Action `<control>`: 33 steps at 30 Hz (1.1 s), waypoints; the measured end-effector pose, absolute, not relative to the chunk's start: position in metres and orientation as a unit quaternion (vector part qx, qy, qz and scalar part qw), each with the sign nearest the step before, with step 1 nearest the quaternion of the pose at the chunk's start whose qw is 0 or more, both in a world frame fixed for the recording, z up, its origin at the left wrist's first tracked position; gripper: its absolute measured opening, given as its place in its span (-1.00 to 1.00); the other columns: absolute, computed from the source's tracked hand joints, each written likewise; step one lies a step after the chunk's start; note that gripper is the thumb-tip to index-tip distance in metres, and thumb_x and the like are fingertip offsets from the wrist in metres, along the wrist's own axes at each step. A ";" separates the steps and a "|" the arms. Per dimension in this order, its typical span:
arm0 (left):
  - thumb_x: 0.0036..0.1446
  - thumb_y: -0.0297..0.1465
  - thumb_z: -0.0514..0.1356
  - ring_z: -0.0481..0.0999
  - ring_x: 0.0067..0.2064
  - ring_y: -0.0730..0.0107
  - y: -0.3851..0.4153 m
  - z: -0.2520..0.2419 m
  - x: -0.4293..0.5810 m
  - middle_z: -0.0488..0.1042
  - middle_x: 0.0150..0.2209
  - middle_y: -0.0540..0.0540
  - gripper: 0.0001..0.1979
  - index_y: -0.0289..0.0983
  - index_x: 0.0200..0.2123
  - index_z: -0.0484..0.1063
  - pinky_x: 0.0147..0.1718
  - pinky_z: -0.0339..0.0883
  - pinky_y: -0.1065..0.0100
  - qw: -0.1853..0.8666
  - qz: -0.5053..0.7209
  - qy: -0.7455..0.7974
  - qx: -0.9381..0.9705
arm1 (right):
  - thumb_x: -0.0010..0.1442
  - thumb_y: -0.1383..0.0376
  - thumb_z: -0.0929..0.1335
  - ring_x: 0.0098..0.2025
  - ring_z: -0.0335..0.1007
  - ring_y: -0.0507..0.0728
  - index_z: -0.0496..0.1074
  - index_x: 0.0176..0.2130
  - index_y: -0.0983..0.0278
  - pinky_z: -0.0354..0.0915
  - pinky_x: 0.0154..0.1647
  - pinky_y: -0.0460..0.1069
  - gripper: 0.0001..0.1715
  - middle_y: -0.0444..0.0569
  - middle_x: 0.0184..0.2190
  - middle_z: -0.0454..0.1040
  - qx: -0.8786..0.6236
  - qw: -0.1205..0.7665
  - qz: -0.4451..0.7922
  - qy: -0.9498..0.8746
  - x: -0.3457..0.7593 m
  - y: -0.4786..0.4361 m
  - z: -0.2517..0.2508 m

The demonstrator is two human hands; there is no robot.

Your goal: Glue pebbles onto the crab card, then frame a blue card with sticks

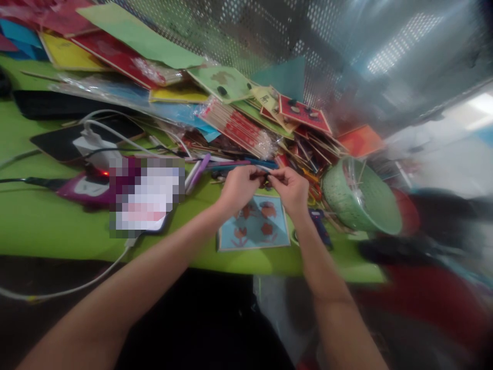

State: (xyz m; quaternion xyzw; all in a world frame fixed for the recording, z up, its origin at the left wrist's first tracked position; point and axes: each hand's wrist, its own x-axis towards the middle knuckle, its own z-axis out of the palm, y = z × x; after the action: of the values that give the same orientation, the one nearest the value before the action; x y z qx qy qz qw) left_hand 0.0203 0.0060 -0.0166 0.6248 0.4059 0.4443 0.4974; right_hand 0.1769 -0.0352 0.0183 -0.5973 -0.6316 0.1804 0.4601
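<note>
Both of my hands meet above a light blue card (254, 230) with red-brown paper shapes on it, lying on the green table (46, 226). My left hand (239, 188) is closed in a pinch on a small dark piece I cannot make out. My right hand (291, 188) is pinched too, fingertips touching the same small dark piece from the right. The picture is blurred, so the piece stays unclear.
A pile of coloured cards and packets (239, 123) lies behind the hands. A green basket (360, 198) lies tipped at the right. Pens (231, 165), scissors (314, 187), a white charger with cables (92, 144) and a purple device (82, 187) sit at the left.
</note>
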 end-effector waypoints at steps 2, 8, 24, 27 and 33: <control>0.07 -0.45 0.22 0.61 -0.25 0.27 0.005 -0.016 0.020 0.68 -0.32 -0.07 -0.80 -0.26 -0.28 0.67 -0.26 0.42 0.38 0.489 0.438 0.414 0.631 | 0.15 0.22 0.45 -0.41 0.58 0.08 0.60 -0.25 0.25 0.50 -0.33 -0.04 -0.83 -0.12 -0.44 0.63 -0.600 0.454 0.171 -0.636 0.177 -0.035 0.018; 0.08 -0.46 0.22 0.62 -0.24 0.25 0.005 -0.016 0.021 0.69 -0.31 -0.08 -0.77 -0.27 -0.25 0.68 -0.28 0.41 0.38 0.485 0.430 0.412 0.640 | 0.16 0.23 0.41 -0.41 0.57 0.08 0.61 -0.26 0.23 0.49 -0.31 -0.03 -0.83 -0.12 -0.44 0.62 -0.613 0.448 0.149 -0.634 0.178 -0.036 0.018; 0.12 -0.40 0.24 0.59 -0.27 0.25 0.001 -0.010 0.019 0.68 -0.34 -0.08 -0.80 -0.26 -0.26 0.68 -0.35 0.31 0.38 0.455 0.421 0.438 0.651 | 0.09 0.22 0.46 -0.42 0.57 0.09 0.59 -0.30 0.26 0.50 -0.35 -0.03 -0.83 -0.13 -0.47 0.61 -0.607 0.468 0.213 -0.606 0.177 -0.034 0.019; 0.12 -0.38 0.26 0.58 -0.28 0.26 0.003 -0.014 0.021 0.67 -0.37 -0.06 -0.82 -0.26 -0.28 0.67 -0.33 0.35 0.38 0.473 0.428 0.427 0.640 | 0.10 0.22 0.45 -0.42 0.58 0.10 0.59 -0.30 0.26 0.50 -0.35 -0.02 -0.83 -0.12 -0.47 0.61 -0.603 0.473 0.210 -0.608 0.178 -0.033 0.019; 0.11 -0.37 0.24 0.59 -0.30 0.29 0.009 -0.021 0.022 0.66 -0.37 -0.06 -0.82 -0.27 -0.31 0.65 -0.29 0.41 0.36 0.506 0.451 0.402 0.616 | 0.10 0.17 0.48 -0.36 0.62 0.11 0.60 -0.23 0.24 0.55 -0.27 0.01 -0.76 -0.09 -0.38 0.66 -0.595 0.458 0.224 -0.622 0.181 -0.031 0.017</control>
State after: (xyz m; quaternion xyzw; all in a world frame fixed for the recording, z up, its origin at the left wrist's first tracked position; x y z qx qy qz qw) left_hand 0.0222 0.0090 -0.0208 0.6160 0.4017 0.4507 0.5060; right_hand 0.1808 -0.0312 0.0167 -0.5947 -0.6215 0.2241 0.4580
